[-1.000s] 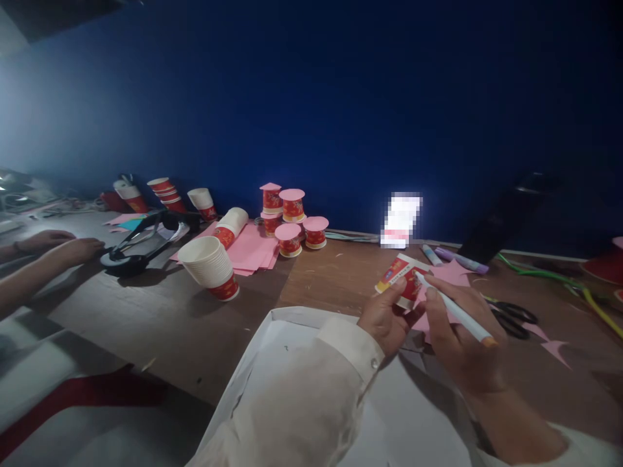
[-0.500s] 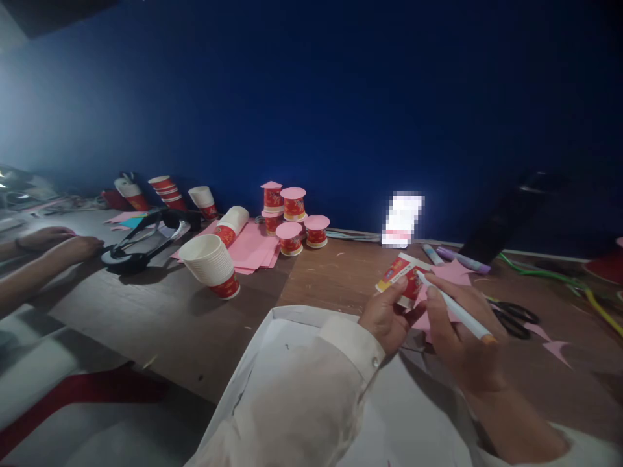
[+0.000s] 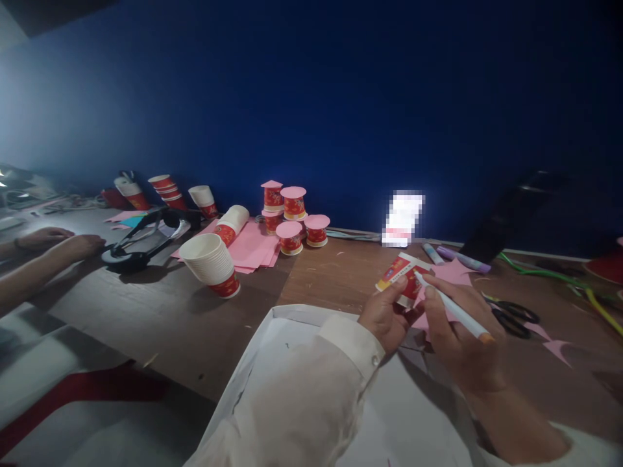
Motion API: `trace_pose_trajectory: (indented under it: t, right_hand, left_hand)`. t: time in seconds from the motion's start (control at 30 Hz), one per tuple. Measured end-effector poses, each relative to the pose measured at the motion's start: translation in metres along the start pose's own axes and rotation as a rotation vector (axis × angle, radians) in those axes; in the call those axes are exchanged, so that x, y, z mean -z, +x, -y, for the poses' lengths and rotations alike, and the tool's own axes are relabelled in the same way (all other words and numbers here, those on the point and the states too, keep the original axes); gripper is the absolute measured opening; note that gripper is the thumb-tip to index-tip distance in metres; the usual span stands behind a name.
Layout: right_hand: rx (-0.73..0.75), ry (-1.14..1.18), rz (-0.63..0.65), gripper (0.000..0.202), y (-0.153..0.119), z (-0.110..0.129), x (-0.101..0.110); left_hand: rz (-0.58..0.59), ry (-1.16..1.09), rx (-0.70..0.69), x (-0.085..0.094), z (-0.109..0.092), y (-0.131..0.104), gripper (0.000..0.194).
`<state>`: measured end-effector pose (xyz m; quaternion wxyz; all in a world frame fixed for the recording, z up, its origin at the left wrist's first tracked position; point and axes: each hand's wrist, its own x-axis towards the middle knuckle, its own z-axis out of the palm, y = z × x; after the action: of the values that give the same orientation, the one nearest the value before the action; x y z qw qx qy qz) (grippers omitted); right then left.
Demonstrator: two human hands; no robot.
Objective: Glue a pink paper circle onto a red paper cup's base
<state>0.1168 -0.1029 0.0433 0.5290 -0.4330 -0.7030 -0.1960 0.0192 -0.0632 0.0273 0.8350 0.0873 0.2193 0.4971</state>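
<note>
My left hand [image 3: 387,321] is closed around a red and white paper cup [image 3: 396,271] that lies on its side in the grip, thumb on the printed wall. In my right hand [image 3: 462,331] is a white marker pen [image 3: 462,314] with an orange end, its other end at the cup's side. Whether that tip touches the cup I cannot tell. Pink paper scraps [image 3: 450,275] lie behind and under the hands. To the right rest black-handled scissors [image 3: 516,318], partly hidden by my right hand.
An open white box [image 3: 272,350] sits below my left forearm. Left stand stacked paper cups [image 3: 207,263], pink paper sheets [image 3: 256,246] and several pink-topped cups [image 3: 291,239]. Purple marker [image 3: 464,259] and lit phone [image 3: 403,217] are behind my hands. Another person's hands [image 3: 80,246] rest near a headset [image 3: 126,256].
Almost nothing differs. My right hand and the marker have shifted very slightly against the cup, while the cup and my left hand stay in place.
</note>
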Motion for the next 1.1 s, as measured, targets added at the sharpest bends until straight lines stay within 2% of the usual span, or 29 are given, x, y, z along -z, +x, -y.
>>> trace_pose_trajectory:
  t: [0.37,0.57,0.73,0.87,1.1]
  right_hand:
    - [0.043,-0.037,0.023,0.026,-0.0048,-0.0069,0.0002]
    - [-0.03,-0.018,0.013,0.021,-0.0045,-0.0045,-0.0004]
    - [0.005,-0.036,0.05,0.018,-0.005,-0.0065,0.0007]
    - [-0.052,-0.016,0.021,0.021,-0.0052,-0.004,0.0005]
    - [-0.041,0.005,0.032,0.02,-0.0059,-0.0031,-0.0011]
  left_hand:
    - [0.006,-0.007,-0.001,-0.0008,-0.0006,-0.0005,0.021]
    - [-0.002,0.001,0.004,-0.0006,-0.0011,-0.0003,0.024]
    - [-0.016,-0.004,0.014,-0.0016,-0.002,-0.0012,0.024]
    - [-0.001,-0.02,0.013,-0.001,-0.0018,-0.0006,0.021]
    - [-0.005,-0.009,0.014,-0.0023,-0.003,-0.0013,0.022]
